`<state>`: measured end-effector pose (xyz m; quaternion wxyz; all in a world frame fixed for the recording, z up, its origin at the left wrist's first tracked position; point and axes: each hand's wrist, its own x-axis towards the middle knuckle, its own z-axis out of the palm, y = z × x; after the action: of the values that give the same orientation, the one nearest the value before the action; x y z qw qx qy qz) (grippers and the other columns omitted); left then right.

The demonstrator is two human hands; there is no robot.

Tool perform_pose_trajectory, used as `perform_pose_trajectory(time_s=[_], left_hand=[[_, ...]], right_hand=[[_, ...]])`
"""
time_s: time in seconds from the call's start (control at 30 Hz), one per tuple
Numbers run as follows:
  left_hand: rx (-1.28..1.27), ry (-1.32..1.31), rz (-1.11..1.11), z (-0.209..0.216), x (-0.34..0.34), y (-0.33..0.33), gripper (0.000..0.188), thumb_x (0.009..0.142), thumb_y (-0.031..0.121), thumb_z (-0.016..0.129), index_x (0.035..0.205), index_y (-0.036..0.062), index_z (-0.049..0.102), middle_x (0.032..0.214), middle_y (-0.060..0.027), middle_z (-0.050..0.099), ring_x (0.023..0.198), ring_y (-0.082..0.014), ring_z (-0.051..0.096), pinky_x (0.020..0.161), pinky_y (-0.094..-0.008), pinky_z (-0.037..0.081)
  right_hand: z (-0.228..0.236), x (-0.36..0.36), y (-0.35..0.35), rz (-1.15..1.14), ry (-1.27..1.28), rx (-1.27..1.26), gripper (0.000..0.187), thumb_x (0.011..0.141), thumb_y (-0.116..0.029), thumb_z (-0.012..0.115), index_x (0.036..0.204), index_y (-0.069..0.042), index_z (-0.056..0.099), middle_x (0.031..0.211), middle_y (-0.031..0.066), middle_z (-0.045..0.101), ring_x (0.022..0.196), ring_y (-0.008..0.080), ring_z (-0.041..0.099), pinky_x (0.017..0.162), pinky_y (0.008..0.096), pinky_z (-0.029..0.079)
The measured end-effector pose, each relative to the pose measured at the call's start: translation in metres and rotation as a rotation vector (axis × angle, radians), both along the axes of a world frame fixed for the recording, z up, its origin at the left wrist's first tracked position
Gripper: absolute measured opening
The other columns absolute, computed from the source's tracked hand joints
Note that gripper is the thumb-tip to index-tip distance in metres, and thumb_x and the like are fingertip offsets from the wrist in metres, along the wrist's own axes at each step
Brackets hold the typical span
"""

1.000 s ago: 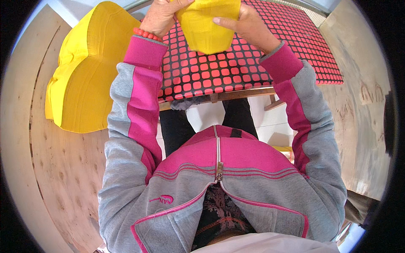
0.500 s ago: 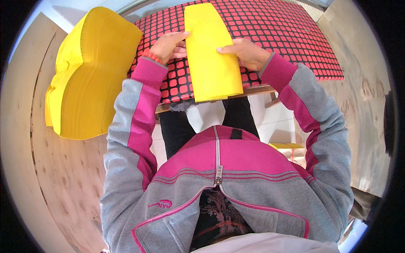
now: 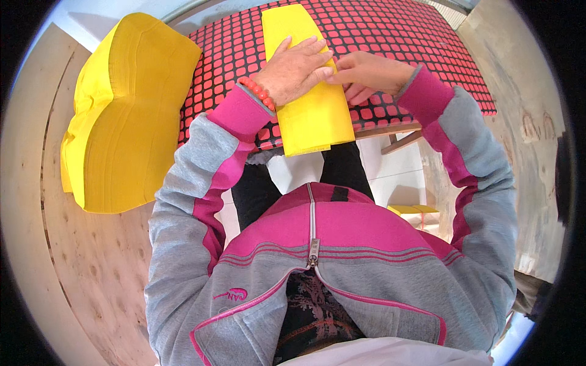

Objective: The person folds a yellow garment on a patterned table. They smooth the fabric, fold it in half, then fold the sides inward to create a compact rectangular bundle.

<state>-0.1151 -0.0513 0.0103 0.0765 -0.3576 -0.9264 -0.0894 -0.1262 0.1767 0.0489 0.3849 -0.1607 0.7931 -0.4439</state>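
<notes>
A long folded yellow sheet [image 3: 310,119], cloth or paper, lies flat with its near end jutting past the front edge of a red-and-black patterned covering. My left hand [image 3: 294,70], with a red bead bracelet at the wrist, rests palm down across the middle of the sheet, fingers spread. At the sheet's right edge is my right hand [image 3: 366,74]. Its fingers are loosely bent and apart, and the thumb tip is by the left thumb. No grip on the sheet shows in the right hand.
A thick stack of yellow sheets [image 3: 137,122] lies at the left on a wooden board [image 3: 91,256]. The patterned covering [image 3: 415,55] spreads over the table ahead. A pale wooden panel [image 3: 519,122] stands at the right. Low on the floor is another yellow item [image 3: 414,209].
My left hand has moved from the sheet's left edge onto its top and flattened. My right hand has loosened from the right edge. The sheet has shifted slightly toward me.
</notes>
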Motion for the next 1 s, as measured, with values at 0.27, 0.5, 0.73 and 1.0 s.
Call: perform_pose_trajectory(time_s=[0.27, 0.5, 0.73, 1.0], left_hand=[[-0.073, 0.117, -0.014, -0.018, 0.012, -0.002, 0.068, 0.102, 0.053, 0.045, 0.154, 0.0089, 0.040, 0.162, -0.0232, 0.028, 0.151, -0.0374, 0.028, 0.122, -0.0568, 0.019], [0.114, 0.040, -0.208, -0.025, -0.001, -0.013, 0.075, 0.101, 0.055, 0.045, 0.151, 0.0000, 0.039, 0.155, -0.0304, 0.034, 0.143, -0.0468, 0.034, 0.120, -0.0545, 0.024], [0.217, -0.159, -0.199, -0.028, 0.007, -0.022, 0.069, 0.098, 0.051, 0.054, 0.142, -0.0020, 0.051, 0.142, -0.0273, 0.051, 0.132, -0.0480, 0.045, 0.113, -0.0530, 0.033], [0.178, -0.180, -0.109, -0.023, 0.013, -0.019, 0.080, 0.093, 0.055, 0.060, 0.149, -0.0005, 0.044, 0.144, -0.0286, 0.048, 0.137, -0.0472, 0.041, 0.118, -0.0541, 0.029]], right_hand=[[-0.010, -0.024, 0.039, 0.044, 0.417, -0.016, 0.035, 0.099, -0.030, 0.063, 0.113, 0.002, 0.064, 0.098, 0.0127, 0.072, 0.085, 0.0178, 0.073, 0.073, 0.0296, 0.059], [-0.031, -0.047, -0.007, 0.268, 1.210, -0.315, 0.029, 0.102, -0.020, 0.055, 0.124, -0.004, 0.064, 0.120, 0.0143, 0.069, 0.113, 0.0312, 0.065, 0.099, 0.0405, 0.049], [-0.039, -0.085, -0.059, 0.768, 1.145, -0.390, 0.046, 0.107, -0.033, 0.041, 0.141, -0.006, 0.056, 0.151, 0.0155, 0.050, 0.143, 0.0306, 0.043, 0.120, 0.0502, 0.028], [-0.071, -0.125, -0.077, 0.787, 1.090, -0.433, 0.054, 0.104, -0.044, 0.044, 0.143, -0.009, 0.056, 0.155, 0.0164, 0.046, 0.147, 0.0320, 0.038, 0.121, 0.0529, 0.025]])
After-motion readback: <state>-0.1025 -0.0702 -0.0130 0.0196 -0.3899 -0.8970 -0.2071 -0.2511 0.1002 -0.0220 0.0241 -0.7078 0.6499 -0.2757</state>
